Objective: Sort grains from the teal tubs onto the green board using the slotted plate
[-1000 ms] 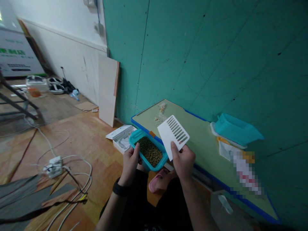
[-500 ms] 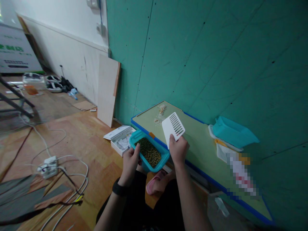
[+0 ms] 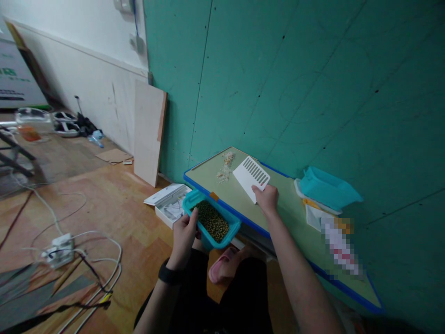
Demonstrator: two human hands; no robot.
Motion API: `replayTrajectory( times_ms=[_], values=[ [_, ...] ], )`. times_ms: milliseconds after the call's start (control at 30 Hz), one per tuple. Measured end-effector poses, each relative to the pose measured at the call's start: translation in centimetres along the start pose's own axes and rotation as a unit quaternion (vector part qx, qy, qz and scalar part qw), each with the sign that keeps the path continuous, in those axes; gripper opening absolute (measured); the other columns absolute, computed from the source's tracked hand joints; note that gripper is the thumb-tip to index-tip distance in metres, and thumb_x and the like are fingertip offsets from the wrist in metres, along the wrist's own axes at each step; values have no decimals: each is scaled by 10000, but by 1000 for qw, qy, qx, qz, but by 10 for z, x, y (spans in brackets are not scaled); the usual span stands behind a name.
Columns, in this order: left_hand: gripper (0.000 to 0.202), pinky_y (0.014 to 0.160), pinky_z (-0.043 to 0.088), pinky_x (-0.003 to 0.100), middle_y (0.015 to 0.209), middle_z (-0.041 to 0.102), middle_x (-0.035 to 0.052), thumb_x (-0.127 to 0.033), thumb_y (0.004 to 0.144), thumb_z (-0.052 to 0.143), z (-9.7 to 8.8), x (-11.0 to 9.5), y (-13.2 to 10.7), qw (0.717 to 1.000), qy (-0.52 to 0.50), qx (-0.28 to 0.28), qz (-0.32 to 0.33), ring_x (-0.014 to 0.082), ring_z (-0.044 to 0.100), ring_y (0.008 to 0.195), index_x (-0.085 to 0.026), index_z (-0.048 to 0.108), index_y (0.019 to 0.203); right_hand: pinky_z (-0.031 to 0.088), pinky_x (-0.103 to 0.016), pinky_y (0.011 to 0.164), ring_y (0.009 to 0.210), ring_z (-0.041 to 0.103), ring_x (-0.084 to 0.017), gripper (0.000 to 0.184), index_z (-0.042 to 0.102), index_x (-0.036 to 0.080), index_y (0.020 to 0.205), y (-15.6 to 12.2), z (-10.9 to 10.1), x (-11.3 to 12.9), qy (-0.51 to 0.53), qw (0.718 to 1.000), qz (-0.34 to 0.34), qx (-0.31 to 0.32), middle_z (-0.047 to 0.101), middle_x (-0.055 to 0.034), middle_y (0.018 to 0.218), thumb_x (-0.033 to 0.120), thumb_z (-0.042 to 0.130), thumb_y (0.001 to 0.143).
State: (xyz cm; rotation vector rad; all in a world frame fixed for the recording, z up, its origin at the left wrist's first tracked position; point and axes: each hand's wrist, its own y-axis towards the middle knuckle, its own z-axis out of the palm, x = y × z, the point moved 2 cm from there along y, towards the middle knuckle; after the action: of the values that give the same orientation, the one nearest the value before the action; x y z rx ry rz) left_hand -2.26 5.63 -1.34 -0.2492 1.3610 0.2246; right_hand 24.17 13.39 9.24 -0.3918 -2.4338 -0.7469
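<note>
My left hand (image 3: 184,231) grips the near left rim of a turquoise plastic tub (image 3: 232,233), its thumb over the edge. Green beans that look like mung beans (image 3: 212,221) cover the tub's bottom. My right hand (image 3: 267,198) is closed on a flat white slotted scoop (image 3: 245,178), with its row of slots toward the wall. The scoop is over the pale green board (image 3: 222,186) with a blue edge. Left of the scoop, a scatter of pale crumbs or grains (image 3: 226,166) lies on the board.
A second turquoise tub (image 3: 328,188) rests on white and orange items at the board's right. An opened white box (image 3: 170,204) sits on the floor by the held tub. Cables and a power strip (image 3: 60,249) lie at left. A wooden panel (image 3: 148,134) leans on the wall.
My right hand has carried the scoop away from the tub, farther over the board, and the scoop has tipped flatter. My left hand still holds the tub. The view has shifted slightly right.
</note>
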Motion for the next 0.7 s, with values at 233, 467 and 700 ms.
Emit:
replayTrajectory(
  times_ms=[233,467,700],
  values=[
    [549,339,388,227,351,489,-34,-690,726,661,3,-3,3,1000,9,-10,-8,133,499,316,-221,482,502,529,-331,681,817,743,-299,278,769,109,859,16,4,-33,106,994,-14,-19,783,-153,903,347,727,723],
    [546,330,382,231,347,472,-44,-681,735,656,6,-5,7,1000,21,-10,6,132,488,309,-227,471,496,531,-323,694,757,710,-256,256,746,119,805,54,49,7,194,980,-53,13,780,-141,862,351,760,696],
    [515,334,379,227,353,466,-53,-632,763,650,6,-8,2,999,26,-17,13,121,472,312,-230,463,500,522,-287,656,721,694,-224,246,733,137,788,64,80,8,259,965,-26,35,775,-98,817,346,775,667]
  ],
)
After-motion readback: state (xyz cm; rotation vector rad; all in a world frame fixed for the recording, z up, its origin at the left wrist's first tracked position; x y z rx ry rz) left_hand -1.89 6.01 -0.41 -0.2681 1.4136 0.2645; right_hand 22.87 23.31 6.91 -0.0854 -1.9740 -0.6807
